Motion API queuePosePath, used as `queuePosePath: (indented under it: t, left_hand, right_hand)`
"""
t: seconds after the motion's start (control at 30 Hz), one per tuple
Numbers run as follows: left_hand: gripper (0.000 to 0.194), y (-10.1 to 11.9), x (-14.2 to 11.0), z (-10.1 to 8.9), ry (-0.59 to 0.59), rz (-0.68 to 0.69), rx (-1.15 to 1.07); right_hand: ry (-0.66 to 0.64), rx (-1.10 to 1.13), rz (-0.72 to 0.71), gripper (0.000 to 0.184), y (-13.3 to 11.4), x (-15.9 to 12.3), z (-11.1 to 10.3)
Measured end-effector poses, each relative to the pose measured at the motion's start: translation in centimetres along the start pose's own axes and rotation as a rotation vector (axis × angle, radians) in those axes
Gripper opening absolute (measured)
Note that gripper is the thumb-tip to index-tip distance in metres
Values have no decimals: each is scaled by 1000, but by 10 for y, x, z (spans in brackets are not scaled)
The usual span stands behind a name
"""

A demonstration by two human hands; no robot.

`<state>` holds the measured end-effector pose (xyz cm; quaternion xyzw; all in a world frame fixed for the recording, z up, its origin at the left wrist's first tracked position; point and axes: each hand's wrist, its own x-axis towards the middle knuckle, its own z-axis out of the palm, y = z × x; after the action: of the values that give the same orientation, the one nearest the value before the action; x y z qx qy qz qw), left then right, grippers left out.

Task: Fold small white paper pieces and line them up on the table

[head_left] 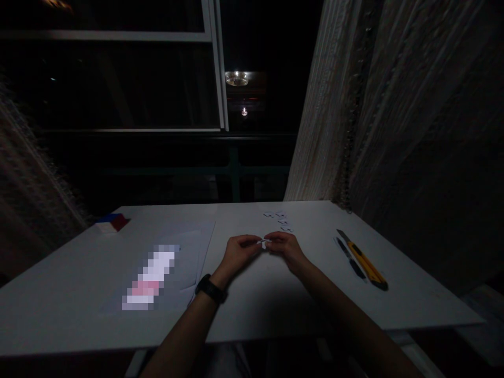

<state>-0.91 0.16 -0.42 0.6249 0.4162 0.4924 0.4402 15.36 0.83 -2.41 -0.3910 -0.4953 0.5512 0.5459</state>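
Note:
A small white piece, apparently paper, is pinched between my two hands above the white table. My left hand, with a black watch on its wrist, closes its fingertips on the left side of the piece. From the other side my right hand grips it with thumb and fingers. Just beyond my hands lie several small white pieces with dark marks. What is on the held piece is too small and dim to make out.
To the right lie a yellow utility knife and a dark pen-like tool. Paper sheets and a bright, blurred-out rectangle are at left. A blue, red and white cube sits at the far left. Curtains hang beyond the table.

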Motion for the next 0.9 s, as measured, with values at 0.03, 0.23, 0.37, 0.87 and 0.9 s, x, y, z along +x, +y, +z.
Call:
queuePosePath:
  t: [0.03, 0.23, 0.37, 0.87, 0.9]
  left_hand:
    - [28, 0, 0, 0, -6, 1, -5]
    - [25, -2, 0, -1, -30, 9, -5]
    - [24, -4, 1, -1, -41, 32, 7]
    - [22, -11, 0, 2, 20, 129, 140]
    - [21, -12, 0, 2, 26, 126, 145]
  right_hand:
    - [1, -19, -17, 26, -1, 0, 0]
    - [-33, -125, -77, 26, -4, 1, -3]
    - [-42, -130, -85, 29, -3, 1, -4]
    - [-30, -122, -120, 26, -1, 2, -2]
    - [-31, -122, -118, 26, -2, 1, -2]
